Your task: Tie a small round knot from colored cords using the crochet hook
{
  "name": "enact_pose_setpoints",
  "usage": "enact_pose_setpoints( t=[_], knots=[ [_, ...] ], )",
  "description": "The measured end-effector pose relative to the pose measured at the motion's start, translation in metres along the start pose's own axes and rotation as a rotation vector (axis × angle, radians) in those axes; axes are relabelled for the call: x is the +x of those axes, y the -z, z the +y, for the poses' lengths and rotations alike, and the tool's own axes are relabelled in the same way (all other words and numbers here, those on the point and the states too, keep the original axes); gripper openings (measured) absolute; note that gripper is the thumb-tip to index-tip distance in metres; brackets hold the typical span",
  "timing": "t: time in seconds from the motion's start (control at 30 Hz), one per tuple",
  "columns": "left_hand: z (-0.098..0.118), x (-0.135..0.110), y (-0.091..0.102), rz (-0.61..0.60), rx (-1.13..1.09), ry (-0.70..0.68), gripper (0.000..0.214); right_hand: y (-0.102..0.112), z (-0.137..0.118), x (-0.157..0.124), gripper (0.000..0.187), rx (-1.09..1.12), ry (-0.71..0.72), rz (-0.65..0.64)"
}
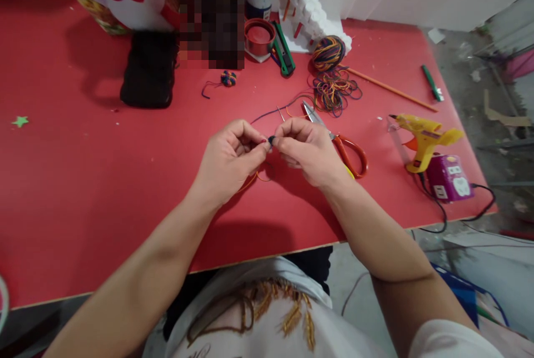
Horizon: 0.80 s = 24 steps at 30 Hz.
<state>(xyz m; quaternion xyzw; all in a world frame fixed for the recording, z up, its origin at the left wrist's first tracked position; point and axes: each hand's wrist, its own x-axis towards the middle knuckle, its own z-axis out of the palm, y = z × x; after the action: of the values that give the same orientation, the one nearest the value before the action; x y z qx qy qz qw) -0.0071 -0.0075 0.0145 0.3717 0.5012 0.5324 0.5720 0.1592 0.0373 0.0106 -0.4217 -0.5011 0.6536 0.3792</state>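
Note:
My left hand [232, 155] and my right hand [306, 149] meet above the red table [83, 180], fingertips pinched together on a small dark knot of multicoloured yarn [271, 139]. A thin needle [281, 114] sticks up just behind the fingers. A strand of the yarn runs from the pinch back to a loose tangle [334, 89] and a wound ball [328, 53]; another orange strand hangs under my left hand. Orange-handled scissors [340, 141] lie right beside my right hand.
A yellow glue gun [421, 141] and a purple power socket [449, 177] sit at the right edge. A small yarn pompom [228, 78], a tape roll [258, 38], a green cutter [283, 49], a wooden stick [390, 89], a white foam piece [311, 2] and a black object [149, 69] lie farther back.

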Motion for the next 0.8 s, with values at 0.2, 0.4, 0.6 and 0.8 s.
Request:
enact_pose_setpoints(
  t=[0.2,0.4,0.6,0.8],
  knots=[
    [-0.007,0.007,0.002,0.012,-0.107,0.036,0.021,-0.007,0.003,-0.012,0.013,-0.582,0.378,0.191],
    [-0.008,0.013,0.004,0.004,-0.182,-0.018,0.018,0.009,-0.008,-0.001,0.014,0.069,-0.054,-0.024],
    [-0.010,0.012,0.004,0.026,-0.078,-0.082,0.017,0.008,-0.008,0.000,0.022,0.252,-0.160,-0.072],
    [-0.011,0.007,0.003,0.017,0.061,-0.174,0.018,0.006,-0.006,0.000,0.022,0.232,-0.135,-0.107]
  ],
)
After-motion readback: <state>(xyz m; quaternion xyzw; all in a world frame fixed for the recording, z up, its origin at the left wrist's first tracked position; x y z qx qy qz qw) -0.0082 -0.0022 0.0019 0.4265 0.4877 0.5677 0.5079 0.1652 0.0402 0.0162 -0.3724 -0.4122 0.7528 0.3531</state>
